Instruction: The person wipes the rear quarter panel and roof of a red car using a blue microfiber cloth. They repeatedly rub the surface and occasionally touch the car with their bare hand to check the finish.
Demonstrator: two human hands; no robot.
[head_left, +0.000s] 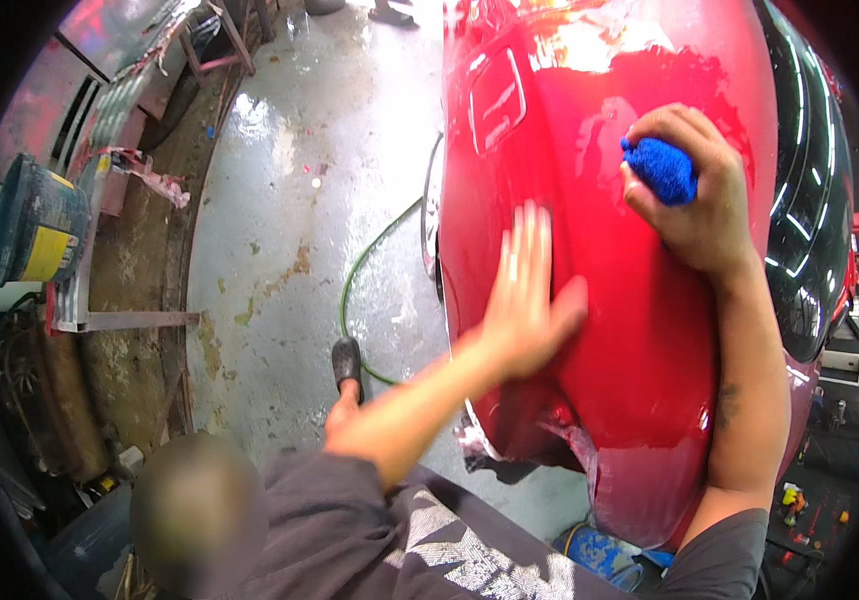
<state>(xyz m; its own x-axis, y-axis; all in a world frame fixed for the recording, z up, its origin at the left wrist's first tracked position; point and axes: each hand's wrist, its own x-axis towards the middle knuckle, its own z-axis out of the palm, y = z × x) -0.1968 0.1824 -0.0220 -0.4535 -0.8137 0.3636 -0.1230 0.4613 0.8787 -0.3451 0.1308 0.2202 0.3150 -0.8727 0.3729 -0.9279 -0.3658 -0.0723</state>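
Observation:
A glossy red car body panel [630, 300] fills the middle and right of the view, with a fuel flap [500, 100] outlined near its upper left. My left hand [530, 290] is at the panel's left side, fingers stretched out and slightly blurred, with nothing in it. Over the panel's upper right, my right hand [705, 190] is closed round a bunched blue cloth [662, 170]. Part of the cloth is hidden inside the fingers. Whether the cloth touches the paint I cannot tell.
A green hose [360, 265] curves over the worn grey floor [260, 220]. At left, a dark bucket [40, 225] sits by a metal frame [75, 300]. A blue-stained bucket [600, 555] stands below the panel's near end. Dark rear glass [805, 200] borders the panel at right.

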